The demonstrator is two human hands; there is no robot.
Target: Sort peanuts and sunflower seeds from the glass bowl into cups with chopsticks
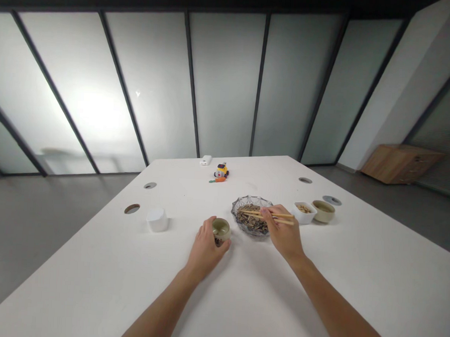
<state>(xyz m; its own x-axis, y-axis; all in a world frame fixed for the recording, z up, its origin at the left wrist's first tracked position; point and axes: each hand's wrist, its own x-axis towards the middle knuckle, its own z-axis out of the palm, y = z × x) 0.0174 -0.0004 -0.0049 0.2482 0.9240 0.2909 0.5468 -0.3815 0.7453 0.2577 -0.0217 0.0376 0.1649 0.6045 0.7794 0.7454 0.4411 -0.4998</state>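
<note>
My left hand [205,248] is wrapped round a small greenish cup [221,229] that stands on the white table [240,300]. My right hand [282,233] grips a pair of wooden chopsticks [262,214]. Their tips reach left over a glass bowl [251,215] filled with dark dried pieces. The bowl sits just right of the cup, and my right hand rests at its right rim.
A white square dish [304,212] with light bits and a second greenish cup [323,211] stand right of the bowl. A white cup [157,219] sits at the left. A small toy [221,171], an orange piece [217,179] and a white box [206,160] lie at the far edge. Round holes [132,209] dot the tabletop.
</note>
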